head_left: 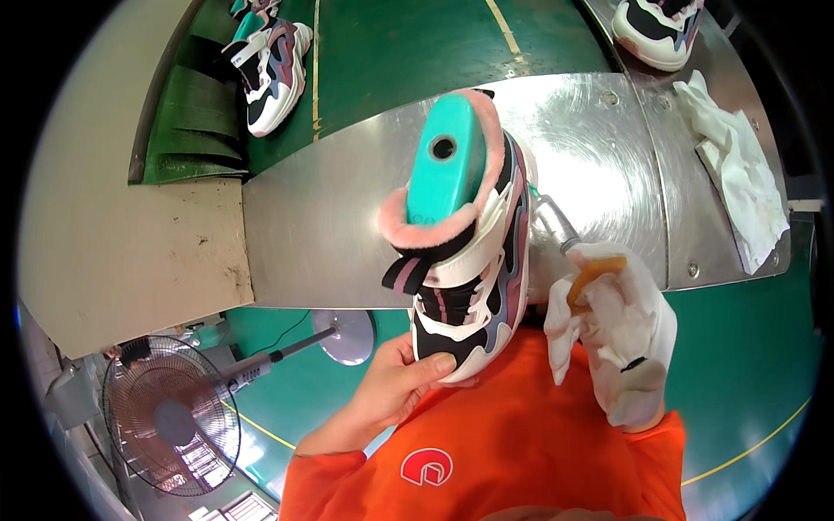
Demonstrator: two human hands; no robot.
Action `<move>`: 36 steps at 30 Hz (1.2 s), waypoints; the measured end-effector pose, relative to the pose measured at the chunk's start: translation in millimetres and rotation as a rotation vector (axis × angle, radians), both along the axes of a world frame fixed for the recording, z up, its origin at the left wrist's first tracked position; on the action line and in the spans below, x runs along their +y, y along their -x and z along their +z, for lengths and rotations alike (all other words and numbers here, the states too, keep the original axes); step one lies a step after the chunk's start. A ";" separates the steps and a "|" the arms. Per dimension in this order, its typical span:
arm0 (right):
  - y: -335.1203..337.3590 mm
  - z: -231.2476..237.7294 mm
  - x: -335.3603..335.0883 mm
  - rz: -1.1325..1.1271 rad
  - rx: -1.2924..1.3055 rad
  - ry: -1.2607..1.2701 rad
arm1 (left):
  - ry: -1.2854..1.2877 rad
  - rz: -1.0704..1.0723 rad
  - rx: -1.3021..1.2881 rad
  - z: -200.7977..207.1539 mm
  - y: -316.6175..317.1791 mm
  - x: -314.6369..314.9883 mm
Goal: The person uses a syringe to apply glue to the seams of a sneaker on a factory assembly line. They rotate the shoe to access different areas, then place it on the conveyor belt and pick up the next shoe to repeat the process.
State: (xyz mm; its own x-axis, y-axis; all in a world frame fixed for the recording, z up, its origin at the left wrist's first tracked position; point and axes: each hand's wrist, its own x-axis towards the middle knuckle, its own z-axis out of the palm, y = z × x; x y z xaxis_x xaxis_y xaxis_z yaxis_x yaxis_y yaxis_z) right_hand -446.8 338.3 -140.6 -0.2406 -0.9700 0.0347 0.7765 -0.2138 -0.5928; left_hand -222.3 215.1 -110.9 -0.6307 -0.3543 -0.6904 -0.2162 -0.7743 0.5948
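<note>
A chunky sneaker in white, black, mauve and blue-grey is tilted over the steel tabletop's near edge, toe toward me. Its pink fluffy collar surrounds a teal shoe last. My bare left hand grips the toe, thumb on top and fingers underneath. On the shoe's right side, my right hand, in a white cloth glove, closes around a slim hand tool with a metal shaft and what looks like an amber handle. The tool's small greenish tip is close to the sneaker's side; whether it touches I cannot tell.
Beyond the steel tabletop runs a green conveyor belt with another sneaker at its left. One more sneaker stands at the far right, above a crumpled white cloth. A standing fan is at lower left.
</note>
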 end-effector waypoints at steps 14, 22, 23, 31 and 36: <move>12.6 23.0 -18.9 -0.555 0.836 -0.329 | 0.116 0.123 0.123 3.9 -32.0 -29.2; 75.2 -15.4 -162.4 -0.670 1.881 -0.213 | -0.019 0.241 0.539 -40.7 -64.4 -73.0; 74.4 -15.1 -177.9 -0.692 1.885 -0.182 | -0.061 0.258 0.557 -42.4 -70.5 -74.0; 106.0 -8.8 -259.4 -0.650 1.765 -0.384 | 0.081 0.187 0.582 -41.6 -76.8 -92.9; 90.6 10.7 -234.3 -0.505 1.410 -0.333 | 0.156 0.150 0.556 -25.4 -82.7 -95.0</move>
State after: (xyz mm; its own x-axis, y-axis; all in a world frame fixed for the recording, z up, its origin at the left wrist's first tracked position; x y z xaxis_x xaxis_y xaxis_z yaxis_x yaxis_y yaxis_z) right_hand -537.4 104.0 -129.9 -0.4959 -0.8095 0.3144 -0.5512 0.0136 -0.8343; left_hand -139.6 120.1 -136.3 -0.8180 -0.5381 -0.2033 0.2655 -0.6667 0.6965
